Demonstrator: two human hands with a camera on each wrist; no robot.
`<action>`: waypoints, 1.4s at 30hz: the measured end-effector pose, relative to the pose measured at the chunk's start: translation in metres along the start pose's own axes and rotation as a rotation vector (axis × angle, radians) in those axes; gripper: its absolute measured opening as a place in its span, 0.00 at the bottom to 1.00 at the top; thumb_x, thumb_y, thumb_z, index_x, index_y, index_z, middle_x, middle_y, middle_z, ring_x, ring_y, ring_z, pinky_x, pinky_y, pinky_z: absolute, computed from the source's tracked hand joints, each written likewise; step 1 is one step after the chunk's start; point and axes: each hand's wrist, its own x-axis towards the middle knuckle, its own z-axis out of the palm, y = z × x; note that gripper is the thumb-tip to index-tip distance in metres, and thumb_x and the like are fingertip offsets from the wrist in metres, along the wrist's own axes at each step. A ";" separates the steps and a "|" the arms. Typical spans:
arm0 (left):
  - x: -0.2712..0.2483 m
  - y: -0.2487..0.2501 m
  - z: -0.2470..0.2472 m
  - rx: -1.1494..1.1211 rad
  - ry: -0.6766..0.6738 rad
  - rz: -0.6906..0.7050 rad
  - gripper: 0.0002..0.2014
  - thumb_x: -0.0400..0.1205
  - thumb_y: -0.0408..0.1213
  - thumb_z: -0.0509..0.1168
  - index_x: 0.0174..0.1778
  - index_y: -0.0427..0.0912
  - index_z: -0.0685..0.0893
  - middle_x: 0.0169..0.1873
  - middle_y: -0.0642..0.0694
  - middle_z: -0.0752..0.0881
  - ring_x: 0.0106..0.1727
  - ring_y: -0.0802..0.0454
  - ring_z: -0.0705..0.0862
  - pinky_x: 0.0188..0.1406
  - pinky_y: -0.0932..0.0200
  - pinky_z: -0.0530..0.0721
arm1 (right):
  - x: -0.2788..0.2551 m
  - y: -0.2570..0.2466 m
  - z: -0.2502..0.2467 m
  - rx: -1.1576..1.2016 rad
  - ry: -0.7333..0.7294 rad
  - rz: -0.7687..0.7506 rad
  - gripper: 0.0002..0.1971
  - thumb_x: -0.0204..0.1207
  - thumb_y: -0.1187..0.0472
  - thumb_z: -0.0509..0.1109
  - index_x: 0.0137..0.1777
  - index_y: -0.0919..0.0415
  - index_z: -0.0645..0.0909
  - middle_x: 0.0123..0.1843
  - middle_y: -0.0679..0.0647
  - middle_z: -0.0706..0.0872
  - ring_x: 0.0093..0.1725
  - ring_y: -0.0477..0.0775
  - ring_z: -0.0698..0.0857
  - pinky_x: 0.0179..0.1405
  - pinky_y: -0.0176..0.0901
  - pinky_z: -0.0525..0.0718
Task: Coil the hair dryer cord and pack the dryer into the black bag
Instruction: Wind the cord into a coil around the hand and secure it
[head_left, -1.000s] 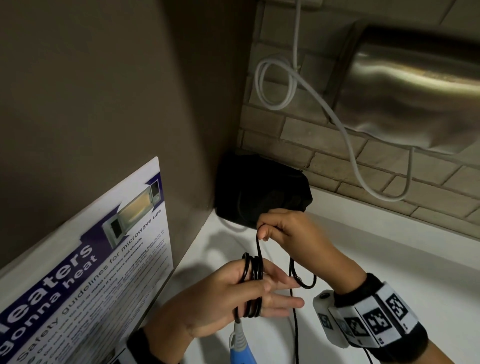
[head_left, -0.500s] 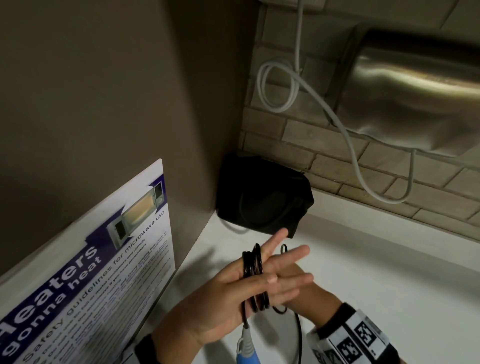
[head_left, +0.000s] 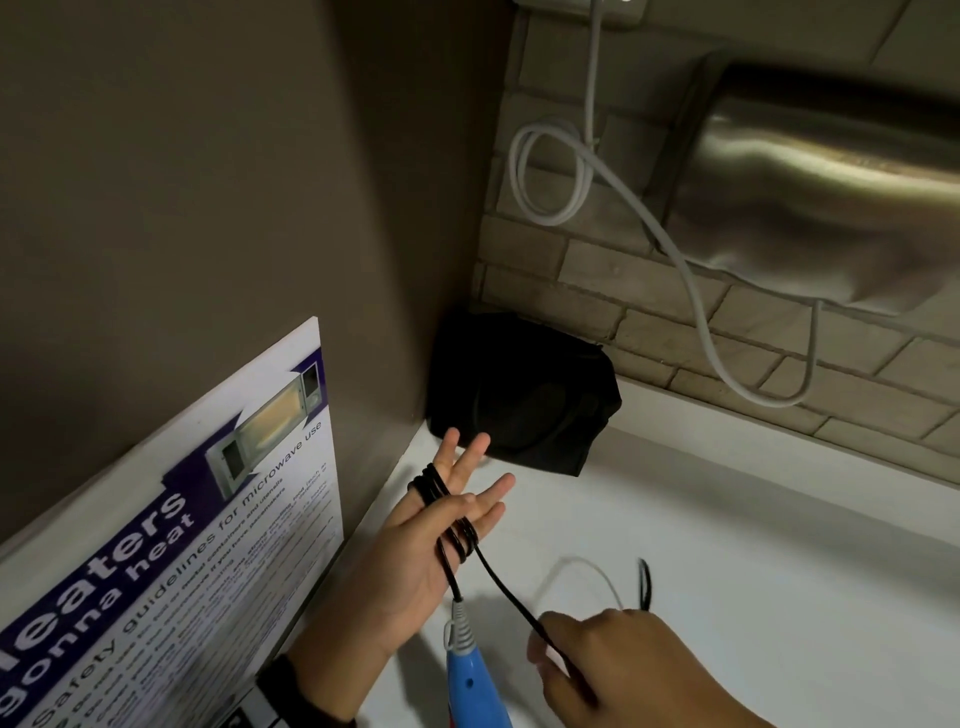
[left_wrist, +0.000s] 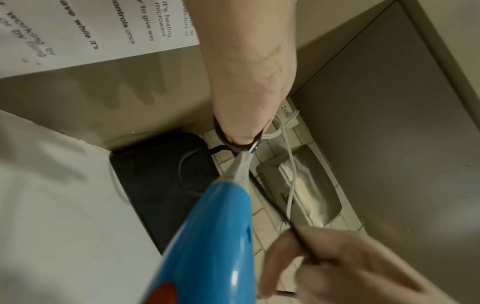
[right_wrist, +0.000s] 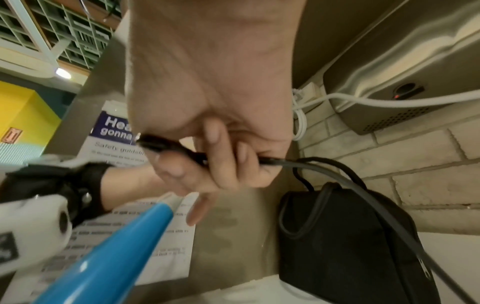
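Note:
My left hand (head_left: 447, 514) is held out with straight, spread fingers, and several turns of the black cord (head_left: 441, 499) are wound around them. The blue hair dryer (head_left: 475, 680) hangs below that hand by its grey strain relief (left_wrist: 240, 166). A free length of cord (head_left: 511, 597) runs down to my right hand (head_left: 597, 670), which pinches it between curled fingers (right_wrist: 221, 148); the rest of the cord (right_wrist: 363, 185) trails off from there. The black bag (head_left: 524, 400) stands in the corner behind my left hand.
A white counter (head_left: 727, 571) runs along a brick wall. A steel wall unit (head_left: 810, 208) with a looped white cable (head_left: 550, 176) hangs above it. A microwave safety poster (head_left: 171, 545) leans on the brown panel at left.
My right hand has come out from behind the left one and moved down and right, pulling a length of cord taut. The left hand has risen toward the bag with its coil.

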 end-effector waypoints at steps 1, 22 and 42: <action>0.000 0.000 0.000 0.014 0.001 -0.009 0.29 0.83 0.21 0.52 0.77 0.51 0.67 0.73 0.49 0.78 0.68 0.41 0.82 0.67 0.50 0.78 | -0.006 0.000 -0.007 0.019 -0.008 -0.001 0.20 0.76 0.46 0.49 0.63 0.46 0.74 0.43 0.53 0.87 0.49 0.55 0.86 0.64 0.48 0.73; -0.020 0.013 0.026 0.256 -0.229 -0.163 0.22 0.85 0.42 0.50 0.73 0.38 0.68 0.61 0.32 0.86 0.60 0.30 0.85 0.66 0.46 0.81 | 0.058 0.022 -0.072 0.314 0.517 -0.337 0.07 0.79 0.55 0.64 0.40 0.45 0.81 0.37 0.37 0.79 0.42 0.37 0.76 0.44 0.25 0.69; -0.024 0.021 0.017 0.112 -0.316 -0.295 0.16 0.84 0.35 0.54 0.58 0.38 0.86 0.53 0.33 0.89 0.44 0.38 0.91 0.64 0.39 0.80 | 0.087 0.071 -0.012 0.956 0.338 -0.100 0.14 0.82 0.54 0.60 0.42 0.58 0.83 0.39 0.45 0.83 0.42 0.42 0.79 0.49 0.35 0.76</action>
